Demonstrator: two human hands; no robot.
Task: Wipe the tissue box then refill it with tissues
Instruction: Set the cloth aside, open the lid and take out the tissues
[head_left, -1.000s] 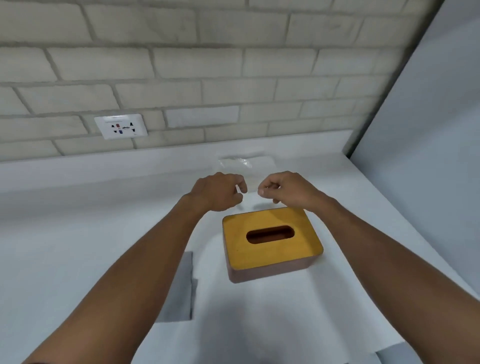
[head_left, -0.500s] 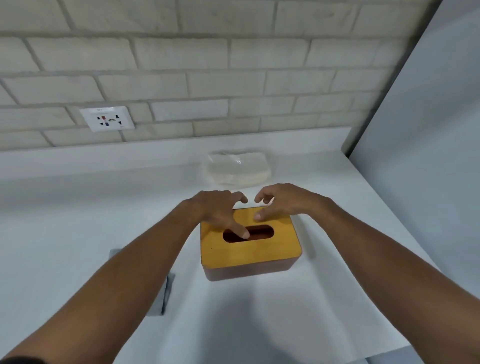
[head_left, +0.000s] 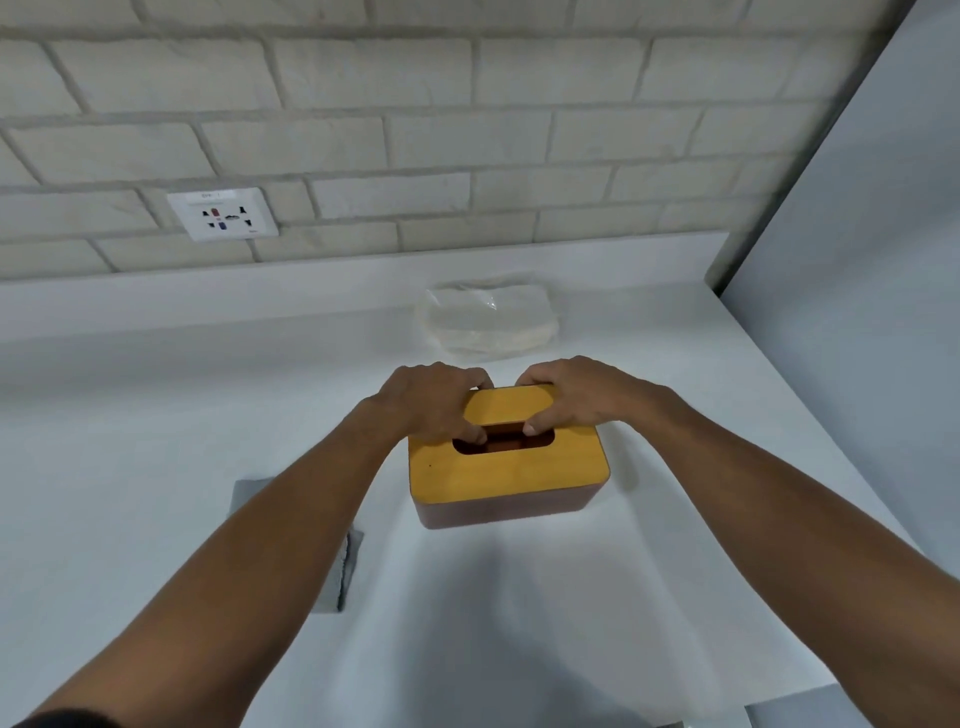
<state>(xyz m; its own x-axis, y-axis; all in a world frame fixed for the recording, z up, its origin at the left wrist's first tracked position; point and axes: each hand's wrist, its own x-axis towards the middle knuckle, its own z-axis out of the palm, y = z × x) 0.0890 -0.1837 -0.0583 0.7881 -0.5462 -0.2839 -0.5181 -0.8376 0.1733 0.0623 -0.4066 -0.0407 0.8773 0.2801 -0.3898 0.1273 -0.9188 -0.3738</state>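
The tissue box (head_left: 506, 475) has a yellow wooden lid with an oval slot and a dark brown body. It stands on the white counter (head_left: 519, 597). My left hand (head_left: 428, 402) grips the lid's far left part, its thumb hooked into the slot. My right hand (head_left: 576, 395) grips the far right part, thumb at the slot's edge and fingers curled over the back rim. A clear plastic pack of white tissues (head_left: 488, 322) lies behind the box, near the wall.
A grey cloth (head_left: 337, 566) lies on the counter to the left of the box, partly under my left forearm. A wall socket (head_left: 223, 214) sits in the brick wall at the back. A grey panel (head_left: 857, 260) bounds the counter on the right.
Both hands came down from just behind the box onto its lid. Their thumbs have entered the slot and the fingers have closed over the back rim.
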